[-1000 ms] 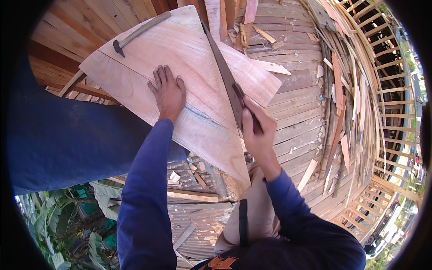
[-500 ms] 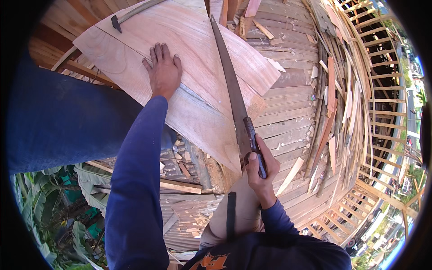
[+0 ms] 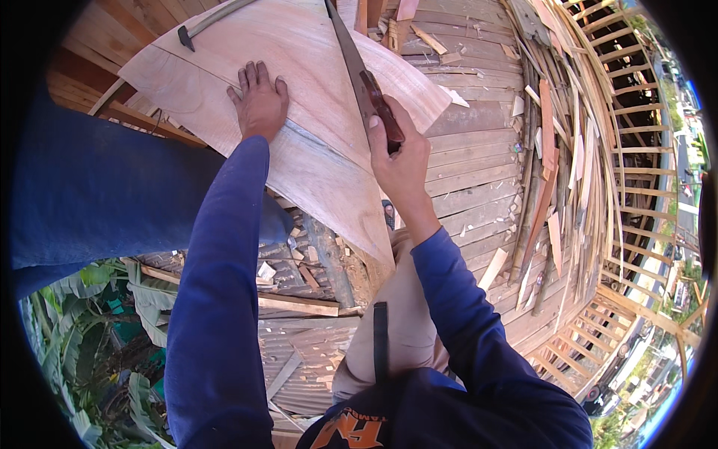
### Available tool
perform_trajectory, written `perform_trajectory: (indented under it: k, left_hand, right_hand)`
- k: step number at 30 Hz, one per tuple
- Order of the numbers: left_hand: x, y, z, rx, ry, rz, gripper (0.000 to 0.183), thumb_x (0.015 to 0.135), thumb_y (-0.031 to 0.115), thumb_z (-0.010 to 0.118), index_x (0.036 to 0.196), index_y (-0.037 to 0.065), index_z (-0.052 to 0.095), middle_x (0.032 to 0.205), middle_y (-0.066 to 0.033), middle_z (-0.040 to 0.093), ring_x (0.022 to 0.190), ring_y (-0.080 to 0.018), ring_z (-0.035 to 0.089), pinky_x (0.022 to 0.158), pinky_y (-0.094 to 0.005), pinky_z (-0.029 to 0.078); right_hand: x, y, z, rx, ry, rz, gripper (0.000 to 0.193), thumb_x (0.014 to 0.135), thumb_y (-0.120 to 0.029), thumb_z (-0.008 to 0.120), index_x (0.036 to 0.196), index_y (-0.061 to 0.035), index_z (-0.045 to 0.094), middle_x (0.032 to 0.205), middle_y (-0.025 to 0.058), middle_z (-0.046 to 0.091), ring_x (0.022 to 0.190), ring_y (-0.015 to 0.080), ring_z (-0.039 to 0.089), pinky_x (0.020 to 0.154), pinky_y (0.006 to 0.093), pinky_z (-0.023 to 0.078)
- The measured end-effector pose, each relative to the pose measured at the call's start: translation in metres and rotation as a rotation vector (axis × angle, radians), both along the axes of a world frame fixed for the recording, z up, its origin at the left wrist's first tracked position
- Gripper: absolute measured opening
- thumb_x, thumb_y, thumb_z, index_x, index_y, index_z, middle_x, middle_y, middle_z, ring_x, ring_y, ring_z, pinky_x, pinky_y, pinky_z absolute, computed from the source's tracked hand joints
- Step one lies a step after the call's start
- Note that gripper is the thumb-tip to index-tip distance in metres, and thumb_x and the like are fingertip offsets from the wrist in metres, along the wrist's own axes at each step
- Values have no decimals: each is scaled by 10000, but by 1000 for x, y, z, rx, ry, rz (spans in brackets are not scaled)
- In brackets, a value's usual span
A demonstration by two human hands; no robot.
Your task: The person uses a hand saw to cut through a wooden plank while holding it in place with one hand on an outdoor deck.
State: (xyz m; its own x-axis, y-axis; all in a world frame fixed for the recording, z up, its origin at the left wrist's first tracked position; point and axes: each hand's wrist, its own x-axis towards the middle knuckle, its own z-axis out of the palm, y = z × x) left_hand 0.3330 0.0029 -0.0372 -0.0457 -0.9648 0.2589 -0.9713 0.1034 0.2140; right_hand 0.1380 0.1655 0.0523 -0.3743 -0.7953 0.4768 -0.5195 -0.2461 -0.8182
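Observation:
My left hand [image 3: 260, 106] lies flat on a wide, pale wooden board [image 3: 179, 82], fingers spread and pointing away from me. In my right hand [image 3: 402, 161] is a handsaw [image 3: 350, 56], its dark brown handle wrapped by my fingers. The long blade runs up and to the left across the right part of the board, its far end reaching the top edge of the picture. On the far left of the board rests a hammer [image 3: 185, 39] with a dark head and a pale handle.
Offcuts and chips litter the plank floor [image 3: 471, 150] to the right. Long thin strips of wood [image 3: 576, 172] lie beyond, beside a slatted wooden frame [image 3: 639, 127]. A person's blue-clad leg [image 3: 112, 194] is at the left. Broad green leaves [image 3: 90, 337] fill the lower left.
My right hand has pushed the saw forward, away from me, so its handle now sits over the board's right part. My left hand stays flat on the board.

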Motion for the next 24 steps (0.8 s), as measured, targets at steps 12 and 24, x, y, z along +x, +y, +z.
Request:
perform_trajectory:
  k: [12, 24]
  left_hand:
    - [-1, 6, 7, 30, -13, 3, 614, 1013, 371, 368, 1500, -2, 331, 1584, -197, 291, 1485, -364, 222, 1174, -622, 135]
    - [9, 2, 0, -24, -81, 21, 586, 1018, 370, 372, 1486, 19, 343, 1570, -174, 313, 1468, -346, 255, 1148, -623, 189]
  right_hand:
    - [-15, 167, -3, 167, 67, 101, 340, 932, -90, 586, 1232, 71, 576, 802, 109, 669, 630, 107, 613, 589, 243, 489]
    - [2, -10, -6, 204, -27, 56, 284, 930, -113, 608, 1199, -22, 601, 623, 109, 607, 502, 121, 571, 486, 296, 411]
